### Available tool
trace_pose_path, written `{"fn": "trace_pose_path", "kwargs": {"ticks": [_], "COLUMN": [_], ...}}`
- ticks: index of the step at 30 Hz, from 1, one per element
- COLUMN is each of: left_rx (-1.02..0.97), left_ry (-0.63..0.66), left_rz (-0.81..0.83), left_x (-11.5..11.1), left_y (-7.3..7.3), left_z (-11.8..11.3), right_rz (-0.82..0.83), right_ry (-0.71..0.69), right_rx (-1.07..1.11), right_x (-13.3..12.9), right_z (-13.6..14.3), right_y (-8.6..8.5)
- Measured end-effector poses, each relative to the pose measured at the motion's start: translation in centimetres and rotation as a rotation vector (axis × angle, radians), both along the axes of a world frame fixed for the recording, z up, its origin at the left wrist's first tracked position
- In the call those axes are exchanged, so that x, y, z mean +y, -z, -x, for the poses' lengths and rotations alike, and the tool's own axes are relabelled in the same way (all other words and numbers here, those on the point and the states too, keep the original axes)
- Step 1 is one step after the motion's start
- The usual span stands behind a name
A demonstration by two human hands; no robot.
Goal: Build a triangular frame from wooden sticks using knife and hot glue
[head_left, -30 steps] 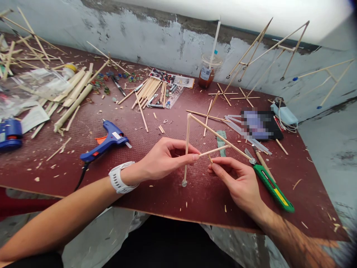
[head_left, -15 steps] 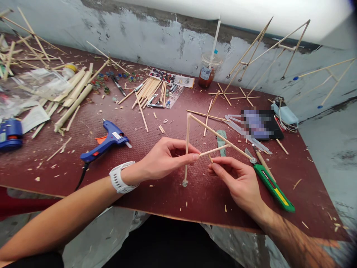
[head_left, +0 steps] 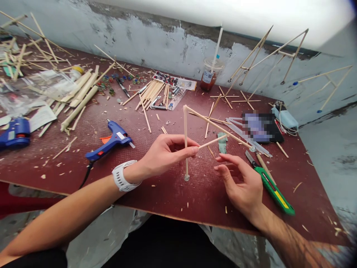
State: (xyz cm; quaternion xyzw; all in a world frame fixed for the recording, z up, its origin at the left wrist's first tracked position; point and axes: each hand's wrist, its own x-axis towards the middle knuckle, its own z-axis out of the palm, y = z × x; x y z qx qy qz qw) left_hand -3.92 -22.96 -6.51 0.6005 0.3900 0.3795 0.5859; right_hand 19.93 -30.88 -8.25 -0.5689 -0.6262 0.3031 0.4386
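Note:
A V-shaped frame of thin wooden sticks (head_left: 186,128) stands before me, clear blobs at its leg ends. My left hand (head_left: 170,154) reaches around the near leg and pinches the end of a short wooden crossbar (head_left: 213,142). The crossbar's other end meets the sloping leg. A small sliver of wood (head_left: 211,152) slants down below the crossbar; whether it is fixed there I cannot tell. My right hand (head_left: 241,178) is just beside the sliver's lower tip, thumb and forefinger apart, with nothing visible between them. A green utility knife (head_left: 275,190) lies to its right.
A blue glue gun (head_left: 111,139) lies left, its cord running off the table edge. Behind are bundled sticks (head_left: 152,91) and a drink cup (head_left: 211,74) with a straw. Stick frames (head_left: 292,56) rise at the back right, near a phone-like dark device (head_left: 277,130).
My right thumb and forefinger have come apart from the small sliver, and the hand has drawn slightly right. My left hand keeps its pinch on the crossbar. The view has shifted a little.

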Motion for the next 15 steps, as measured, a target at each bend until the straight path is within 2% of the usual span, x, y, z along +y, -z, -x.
{"fn": "trace_pose_path", "kwargs": {"ticks": [4,8,11,15], "left_rx": [0.007,0.03,0.103,0.219], "left_ry": [-0.084,-0.063,0.014,0.096], "left_rz": [-0.066,-0.132,-0.192,-0.354], "left_x": [0.4,0.7,0.7,0.9], "left_y": [-0.4,-1.9,-4.0,-7.9], "left_z": [0.4,0.9,1.3,1.2], "right_rz": [-0.409,-0.738,-0.763,-0.6], "right_ry": [0.028,0.158,0.225,0.116], "right_rx": [-0.265,-0.345,-0.376,-0.461], "right_x": [-0.1,0.9,1.6,2.2], "right_z": [-1.1,-2.5,-3.0,-2.7], "right_y": [-0.1,-1.2,-3.5,-7.3]}}
